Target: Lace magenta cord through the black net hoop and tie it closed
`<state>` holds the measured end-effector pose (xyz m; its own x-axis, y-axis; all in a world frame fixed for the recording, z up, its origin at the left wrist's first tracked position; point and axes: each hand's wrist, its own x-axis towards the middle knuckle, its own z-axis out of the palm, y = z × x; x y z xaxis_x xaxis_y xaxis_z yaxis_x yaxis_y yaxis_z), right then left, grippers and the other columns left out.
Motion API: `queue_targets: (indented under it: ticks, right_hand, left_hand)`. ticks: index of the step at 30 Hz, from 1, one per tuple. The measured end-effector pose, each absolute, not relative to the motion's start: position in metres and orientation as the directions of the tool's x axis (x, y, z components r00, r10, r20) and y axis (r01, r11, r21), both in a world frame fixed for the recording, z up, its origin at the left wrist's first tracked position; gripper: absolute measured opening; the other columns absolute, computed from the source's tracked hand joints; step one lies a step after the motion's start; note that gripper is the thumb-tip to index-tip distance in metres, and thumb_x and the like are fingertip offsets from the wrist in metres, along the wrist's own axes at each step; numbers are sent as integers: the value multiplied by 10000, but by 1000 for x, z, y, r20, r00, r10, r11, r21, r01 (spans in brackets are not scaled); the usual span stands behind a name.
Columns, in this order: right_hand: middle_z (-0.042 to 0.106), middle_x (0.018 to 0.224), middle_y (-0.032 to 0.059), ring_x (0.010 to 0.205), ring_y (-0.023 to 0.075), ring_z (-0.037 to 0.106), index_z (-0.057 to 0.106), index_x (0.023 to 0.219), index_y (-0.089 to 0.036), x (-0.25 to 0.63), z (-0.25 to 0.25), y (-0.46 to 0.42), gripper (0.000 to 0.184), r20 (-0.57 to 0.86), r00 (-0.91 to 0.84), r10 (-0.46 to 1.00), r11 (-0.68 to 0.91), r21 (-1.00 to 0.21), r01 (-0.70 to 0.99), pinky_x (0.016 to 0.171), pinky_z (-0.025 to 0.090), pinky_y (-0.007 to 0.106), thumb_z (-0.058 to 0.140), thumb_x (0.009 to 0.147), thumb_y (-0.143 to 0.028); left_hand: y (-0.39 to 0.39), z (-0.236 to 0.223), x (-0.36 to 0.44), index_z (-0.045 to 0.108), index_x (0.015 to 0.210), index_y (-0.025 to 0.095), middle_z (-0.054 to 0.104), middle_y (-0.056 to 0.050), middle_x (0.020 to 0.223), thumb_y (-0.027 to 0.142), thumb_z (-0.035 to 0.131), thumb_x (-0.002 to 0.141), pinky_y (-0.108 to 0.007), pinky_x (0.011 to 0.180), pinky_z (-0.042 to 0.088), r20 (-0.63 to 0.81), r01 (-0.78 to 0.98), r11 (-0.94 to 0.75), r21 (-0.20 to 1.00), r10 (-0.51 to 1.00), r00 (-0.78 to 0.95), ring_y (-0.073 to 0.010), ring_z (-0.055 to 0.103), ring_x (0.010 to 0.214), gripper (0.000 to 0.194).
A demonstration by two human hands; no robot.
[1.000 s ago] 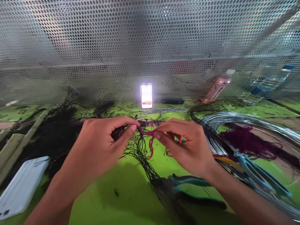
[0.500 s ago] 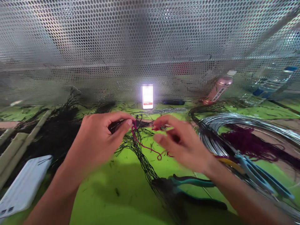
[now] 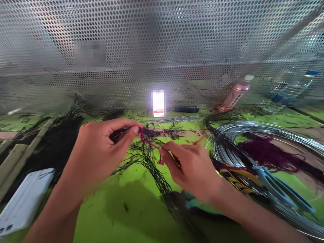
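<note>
Where the middle of the frame falls, a magenta thread (image 3: 151, 144) stretches between a person's two bare hands above a bright green counter (image 3: 106, 209). Its long axis slants from upper left to lower right, a short, fairly straight line, with the left hand (image 3: 100, 148) at the higher end and the right hand (image 3: 190, 162) at the lower. Neither is nearer: each touches it. The left hand pinches its end between thumb and forefinger, and just beside those fingertips the thread bunches into a small knot or wrap. The right hand pinches the other end, fingers curled, and a short loop of thread dangles under its fingertips.

Below the thread, and apart from its stretched part, a bundle of black strands (image 3: 155, 172) runs from the centre toward the bottom of the frame, slanting to the right. Whether the left hand also grips some of the dark fibres behind its fingers, I cannot tell. Teal-handled pliers (image 3: 196, 203) lie partly hidden under the right forearm. Blue-handled scissors (image 3: 274, 185) rest at lower right, across a coil of silvery wire (image 3: 225, 148).
</note>
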<state>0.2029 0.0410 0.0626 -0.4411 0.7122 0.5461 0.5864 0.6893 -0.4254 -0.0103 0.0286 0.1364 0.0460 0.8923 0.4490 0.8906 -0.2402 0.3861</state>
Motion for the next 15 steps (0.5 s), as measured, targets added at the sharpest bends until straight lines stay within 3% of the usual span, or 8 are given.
queue_targets:
  ticks: [4, 7, 12, 15]
  right_hand:
    - [558, 555, -10, 455, 97, 429, 618, 831, -157, 215, 76, 44, 250, 426, -546, 722, 692, -468, 550, 501, 209, 290, 447, 1001, -220]
    - [584, 667, -8, 557, 103, 480, 597, 868, -172, 225, 87, 47, 208, 342, -685, 643, 724, -564, 398, 544, 296, 273, 461, 1023, -203]
    - [563, 912, 36, 940, 154, 561, 559, 864, -203, 236, 96, 48, 215, 495, -639, 588, 716, -687, 126, 811, 447, 281, 489, 1061, -253]
    - [606, 1125, 63, 1155, 188, 563, 560, 847, -221, 232, 90, 49, 238, 502, -584, 638, 567, -819, -84, 943, 473, 328, 494, 1063, -297]
  left_hand:
    - [30, 139, -15, 818, 964, 323, 647, 50, 547, 482, 615, 921, -290, 514, 388, 491, 920, -217, 325, 871, 32, -126, 464, 445, 262]
    - [30, 140, -19, 815, 972, 320, 616, 54, 517, 475, 609, 924, -292, 512, 379, 511, 929, -199, 311, 860, 13, -121, 431, 432, 263]
    - [31, 140, -24, 820, 1002, 310, 738, 27, 677, 516, 626, 919, -302, 514, 374, 478, 912, -189, 363, 878, -9, -138, 521, 501, 295]
    - [32, 139, -23, 824, 1013, 306, 763, 13, 732, 497, 627, 914, -296, 490, 355, 445, 898, -208, 387, 896, 16, -149, 570, 532, 291]
